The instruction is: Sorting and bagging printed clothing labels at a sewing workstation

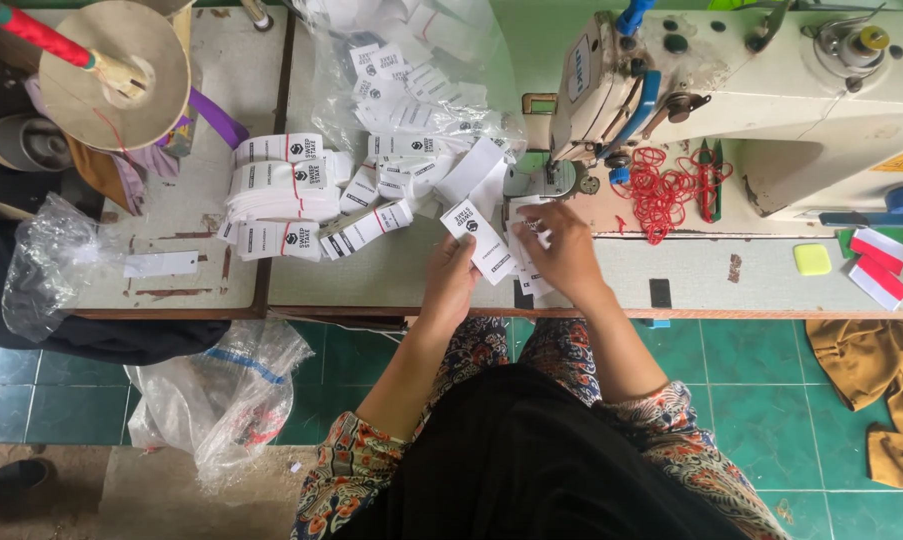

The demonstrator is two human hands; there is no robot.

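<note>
The left hand is pinching the lower end of a white printed fabric label near the front edge of the surface, while the right hand is pressing curled fingers onto more white labels just before the sewing machine. The label is looking light, thin and floppy, so gripping a short end seems best. Bundled label stacks are crowding the left, leaving open room to the right along the front edge.

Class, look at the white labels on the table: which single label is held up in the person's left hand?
The loose white label pinched by the left hand, beside the right hand; the other labels lie in red-banded bundles farther left.
</note>
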